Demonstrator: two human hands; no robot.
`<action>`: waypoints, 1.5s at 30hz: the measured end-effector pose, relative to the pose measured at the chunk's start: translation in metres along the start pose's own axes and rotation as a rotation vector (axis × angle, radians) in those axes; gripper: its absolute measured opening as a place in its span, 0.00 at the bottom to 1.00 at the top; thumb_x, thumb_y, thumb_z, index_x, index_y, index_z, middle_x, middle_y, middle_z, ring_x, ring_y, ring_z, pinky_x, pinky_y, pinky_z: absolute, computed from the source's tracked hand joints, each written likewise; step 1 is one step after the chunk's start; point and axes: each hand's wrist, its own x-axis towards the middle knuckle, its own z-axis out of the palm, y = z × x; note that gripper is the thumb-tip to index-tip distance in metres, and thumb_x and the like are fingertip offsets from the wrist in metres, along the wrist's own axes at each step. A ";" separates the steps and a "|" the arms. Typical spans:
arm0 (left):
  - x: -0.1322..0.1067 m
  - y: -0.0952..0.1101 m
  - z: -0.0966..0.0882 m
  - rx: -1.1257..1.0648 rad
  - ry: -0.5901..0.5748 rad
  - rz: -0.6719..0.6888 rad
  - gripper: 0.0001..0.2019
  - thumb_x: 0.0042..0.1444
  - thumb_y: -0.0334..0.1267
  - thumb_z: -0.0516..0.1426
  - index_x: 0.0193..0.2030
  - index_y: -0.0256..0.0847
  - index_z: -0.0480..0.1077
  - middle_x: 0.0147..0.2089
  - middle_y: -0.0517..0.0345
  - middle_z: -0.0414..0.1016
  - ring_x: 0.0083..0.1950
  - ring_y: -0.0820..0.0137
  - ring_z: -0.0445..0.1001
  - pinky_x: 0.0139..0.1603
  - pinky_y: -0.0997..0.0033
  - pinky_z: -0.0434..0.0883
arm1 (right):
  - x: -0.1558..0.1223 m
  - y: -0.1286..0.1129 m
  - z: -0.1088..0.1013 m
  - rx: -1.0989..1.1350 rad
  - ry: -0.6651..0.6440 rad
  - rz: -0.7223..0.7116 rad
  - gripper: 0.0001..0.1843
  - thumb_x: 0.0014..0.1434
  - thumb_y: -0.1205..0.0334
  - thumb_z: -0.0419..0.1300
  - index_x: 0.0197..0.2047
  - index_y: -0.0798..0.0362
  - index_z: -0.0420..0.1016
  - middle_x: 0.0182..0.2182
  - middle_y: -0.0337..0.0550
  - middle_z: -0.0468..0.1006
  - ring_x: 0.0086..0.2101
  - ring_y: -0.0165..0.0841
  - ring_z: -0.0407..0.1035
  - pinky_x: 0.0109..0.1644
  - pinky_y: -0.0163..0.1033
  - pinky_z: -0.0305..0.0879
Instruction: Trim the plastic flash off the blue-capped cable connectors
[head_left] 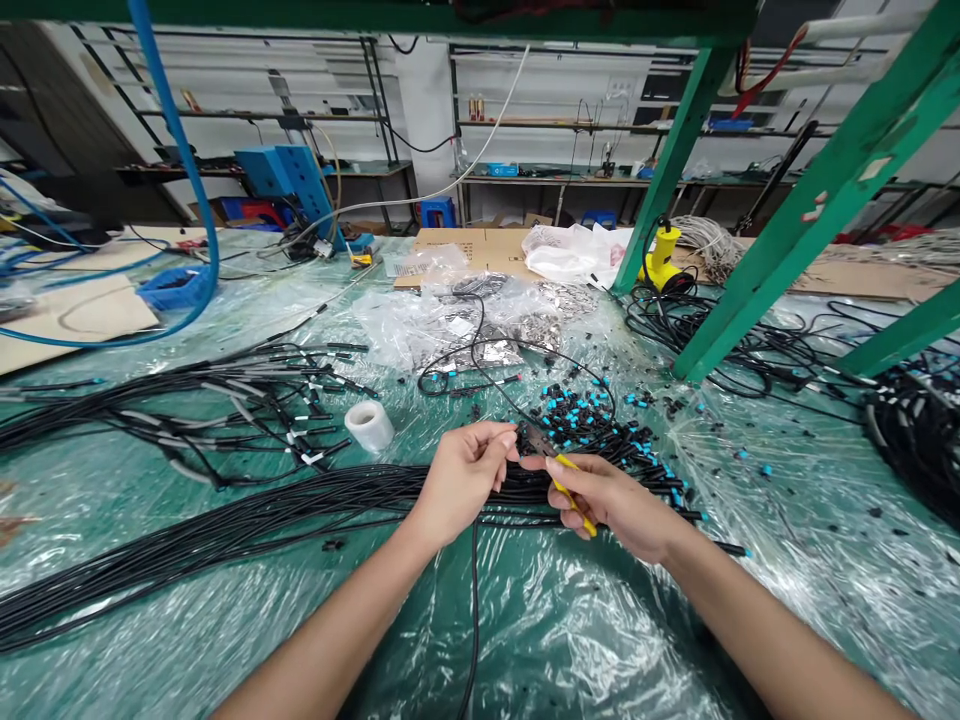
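My left hand (466, 470) is closed in a pinch on a thin black cable (474, 600), which hangs from the fingers toward the front edge. A small dark piece shows at its fingertips; its exact form is too small to make out. My right hand (611, 500) grips pliers with yellow handles (576, 492), their dark jaws up against that piece. Beneath both hands runs a thick bundle of black cables (300, 520). Just beyond the pliers lies a heap of small black parts with blue ones (574, 408).
A roll of clear film (369, 427) stands left of my hands. Behind are plastic bags of metal pieces (487, 335) and cardboard (465, 240). Green posts (810, 200) rise at right beside coiled cables (919, 430). A blue hose (184, 150) hangs at left.
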 end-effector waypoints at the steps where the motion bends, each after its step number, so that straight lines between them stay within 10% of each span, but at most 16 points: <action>1: 0.000 0.000 0.000 -0.001 0.003 -0.004 0.14 0.56 0.46 0.58 0.39 0.35 0.75 0.26 0.61 0.70 0.20 0.80 0.62 0.21 0.79 0.63 | 0.001 0.001 0.002 -0.086 0.065 -0.027 0.31 0.63 0.36 0.45 0.55 0.50 0.71 0.28 0.39 0.68 0.26 0.29 0.62 0.30 0.35 0.62; 8: -0.002 -0.007 0.005 0.055 0.008 -0.022 0.14 0.57 0.45 0.57 0.43 0.37 0.76 0.27 0.59 0.72 0.22 0.80 0.63 0.22 0.79 0.62 | 0.006 0.012 0.007 -1.023 0.637 -0.213 0.33 0.64 0.41 0.48 0.68 0.44 0.55 0.46 0.49 0.71 0.46 0.44 0.65 0.51 0.51 0.64; 21: -0.003 -0.008 0.008 -0.012 0.011 0.000 0.17 0.57 0.46 0.58 0.46 0.35 0.75 0.30 0.60 0.72 0.23 0.81 0.64 0.22 0.81 0.65 | -0.001 -0.001 0.001 -0.758 0.411 -0.097 0.22 0.66 0.41 0.45 0.49 0.40 0.74 0.26 0.34 0.75 0.26 0.30 0.68 0.27 0.33 0.54; 29: -0.001 -0.007 0.006 0.006 0.054 -0.059 0.17 0.55 0.43 0.59 0.46 0.33 0.75 0.30 0.58 0.74 0.23 0.81 0.64 0.22 0.81 0.65 | 0.008 0.012 -0.001 -1.043 0.638 -0.218 0.30 0.64 0.41 0.49 0.66 0.41 0.60 0.45 0.45 0.72 0.44 0.41 0.66 0.49 0.46 0.63; 45: 0.001 -0.017 0.000 0.108 0.014 0.007 0.14 0.53 0.42 0.60 0.41 0.34 0.77 0.26 0.60 0.72 0.23 0.79 0.64 0.25 0.77 0.62 | 0.010 0.016 -0.001 -1.223 0.706 -0.272 0.29 0.64 0.42 0.51 0.65 0.40 0.61 0.46 0.48 0.70 0.45 0.43 0.64 0.49 0.48 0.62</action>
